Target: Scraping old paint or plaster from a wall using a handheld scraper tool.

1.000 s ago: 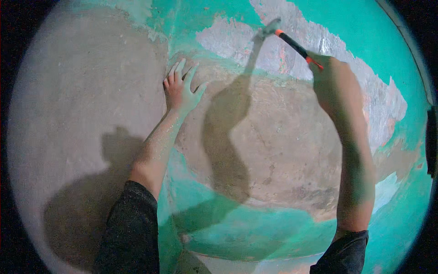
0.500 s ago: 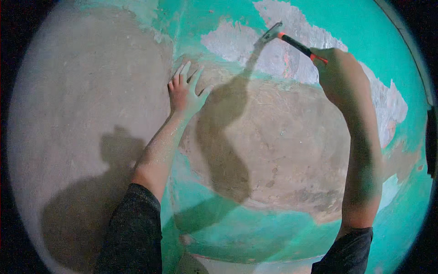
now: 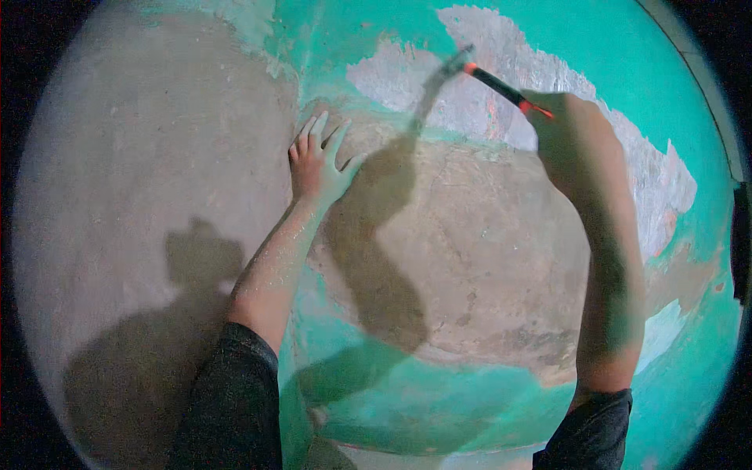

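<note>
My right hand [image 3: 578, 139] is closed round the black and orange handle of a scraper [image 3: 497, 86]. Its blade is blurred by motion and lies over a pale, ragged patch [image 3: 511, 48] where the green paint [image 3: 627, 47] is gone from the wall. Whether the blade touches the surface I cannot tell. My left hand [image 3: 319, 166], dusted with pale powder, lies flat with fingers spread on brownish bare plaster, close to the wall's vertical inner corner. It holds nothing.
A broad stretch of bare plaster [image 3: 501, 243] spans the middle, with green paint [image 3: 439, 392] below it. On the left is a grey-brown wall face [image 3: 157, 141]. Shadows of my arm and head fall across both. A dark object [image 3: 739, 243] stands at the right edge.
My right hand and the scraper have shifted slightly left and down across the pale patch. My left hand stays at nearly the same spot.
</note>
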A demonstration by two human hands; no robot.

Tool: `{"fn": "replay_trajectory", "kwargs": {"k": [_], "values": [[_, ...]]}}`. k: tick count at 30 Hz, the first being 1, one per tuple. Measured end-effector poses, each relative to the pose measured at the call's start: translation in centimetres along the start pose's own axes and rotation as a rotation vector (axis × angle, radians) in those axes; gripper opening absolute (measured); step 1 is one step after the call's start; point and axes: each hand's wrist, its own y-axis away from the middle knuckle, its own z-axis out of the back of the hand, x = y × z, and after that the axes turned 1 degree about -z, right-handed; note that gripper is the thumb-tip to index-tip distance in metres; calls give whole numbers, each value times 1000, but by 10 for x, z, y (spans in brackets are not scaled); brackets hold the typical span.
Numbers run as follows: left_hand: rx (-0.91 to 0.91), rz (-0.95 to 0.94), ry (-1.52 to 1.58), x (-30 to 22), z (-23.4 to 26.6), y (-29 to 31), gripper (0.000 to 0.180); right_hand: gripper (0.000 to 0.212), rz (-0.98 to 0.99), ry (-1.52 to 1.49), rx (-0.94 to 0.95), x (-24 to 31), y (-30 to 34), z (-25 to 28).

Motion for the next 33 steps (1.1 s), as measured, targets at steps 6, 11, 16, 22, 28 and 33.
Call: {"fn": "replay_trajectory", "kwargs": {"k": [6, 11, 16, 22, 28, 33], "values": [[-3, 5, 17, 0, 3, -3, 71, 27, -61, -9, 34, -7, -2, -5], [-17, -2, 5, 6, 1, -1, 70, 28, -88, -102, 101, -4, 19, -9], [-18, 48, 19, -11, 5, -16, 68, 28, -103, -162, 154, -4, 34, -11], [-147, 111, 144, -69, -8, -96, 78, 27, -70, -187, 146, -14, 35, -16], [19, 209, 234, -107, -8, -148, 104, 24, -43, -242, 148, -27, 36, -24], [95, 103, 55, -113, 2, -154, 117, 23, 20, -246, 141, -41, 33, -23]]}}
